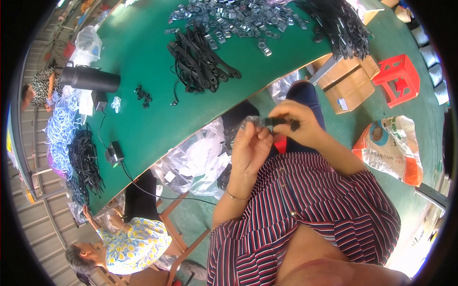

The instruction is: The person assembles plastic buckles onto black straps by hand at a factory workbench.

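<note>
I see a smooth table [148,119] with a faint sheen. Held piece [268,121]: glossy clear plastic plus matt black. Clips [238,19], clear shiny plastic; straps [196,62], matt, rubbery-looking. Bag [198,150], thin crinkled glossy plastic. Flask [93,79], mostly matt. Box [352,89], matt cardboard. Stool [390,86], smooth plastic. Sack [387,150], creased, semi-gloss. Shirt [315,205], soft striped cloth. Chair [174,232], wood by my look. Bangle [237,198], shiny metal.

Remotely, I see a slim black handheld piece [277,121]; a red, white and navy striped fabric shirt [324,200]; a flat green tabletop [157,119]; a red plastic stool [400,85].
</note>
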{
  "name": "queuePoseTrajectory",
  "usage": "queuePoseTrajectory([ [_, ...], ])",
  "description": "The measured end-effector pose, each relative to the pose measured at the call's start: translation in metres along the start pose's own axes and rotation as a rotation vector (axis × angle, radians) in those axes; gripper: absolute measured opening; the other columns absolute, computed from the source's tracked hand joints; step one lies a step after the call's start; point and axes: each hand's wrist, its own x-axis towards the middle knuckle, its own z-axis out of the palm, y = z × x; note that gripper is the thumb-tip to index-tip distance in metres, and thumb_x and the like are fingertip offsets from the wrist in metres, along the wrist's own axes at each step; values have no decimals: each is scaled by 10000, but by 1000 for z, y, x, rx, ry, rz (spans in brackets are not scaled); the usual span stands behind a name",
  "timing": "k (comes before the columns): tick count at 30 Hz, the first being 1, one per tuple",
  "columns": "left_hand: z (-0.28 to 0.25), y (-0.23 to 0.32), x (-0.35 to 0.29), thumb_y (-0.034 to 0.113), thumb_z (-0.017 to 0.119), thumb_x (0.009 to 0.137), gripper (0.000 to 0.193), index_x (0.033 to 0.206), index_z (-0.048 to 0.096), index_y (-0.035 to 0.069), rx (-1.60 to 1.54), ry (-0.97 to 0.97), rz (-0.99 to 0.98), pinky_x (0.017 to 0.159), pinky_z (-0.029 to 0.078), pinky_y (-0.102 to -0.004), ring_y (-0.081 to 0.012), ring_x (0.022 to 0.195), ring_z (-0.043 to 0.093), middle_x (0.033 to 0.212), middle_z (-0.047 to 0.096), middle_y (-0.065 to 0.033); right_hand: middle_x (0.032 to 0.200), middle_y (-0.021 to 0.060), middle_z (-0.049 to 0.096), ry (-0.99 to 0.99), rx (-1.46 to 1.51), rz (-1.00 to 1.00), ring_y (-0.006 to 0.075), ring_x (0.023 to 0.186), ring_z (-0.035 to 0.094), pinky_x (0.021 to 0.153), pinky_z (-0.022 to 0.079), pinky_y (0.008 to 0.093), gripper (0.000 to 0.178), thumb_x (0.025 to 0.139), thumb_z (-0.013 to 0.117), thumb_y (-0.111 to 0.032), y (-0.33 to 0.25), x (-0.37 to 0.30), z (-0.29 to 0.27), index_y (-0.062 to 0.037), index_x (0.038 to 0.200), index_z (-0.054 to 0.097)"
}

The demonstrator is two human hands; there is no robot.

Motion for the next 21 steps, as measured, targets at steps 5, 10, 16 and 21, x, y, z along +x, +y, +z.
queuePoseTrajectory([
  [5,12,8,6,266,530,891,240,932,511,30,492,-49,309,745,416,-327,-164,740,498,780,529,-43,809,108,563,34,-182,-32,246,723,586,611,462,314,241,727,623,21,-4,4,0,-27,957,567],
  [10,35,3,-3,104,538,875,144,975,510,4,882,-51,193,648,427,-196,-54,742,509,806,549,-7,756,141,567,-5,-402,-64,250,672,596,570,441,303,215,726,624,-1,0,9,-2,3,929,554],
  [16,27,5,-2,93,545,870,118,939,537,-2,908,-32,193,637,424,-197,-53,706,503,783,554,-3,761,81,587,-192,-33,86,166,686,592,581,460,278,162,728,614,-24,-1,4,-16,-10,878,553],
  [21,19,2,3,237,524,890,218,799,498,40,640,-125,184,623,347,-229,-77,590,367,658,429,26,723,23,542,-69,362,292,65,644,483,560,404,227,86,837,562,-54,3,-4,-17,22,870,538],
])
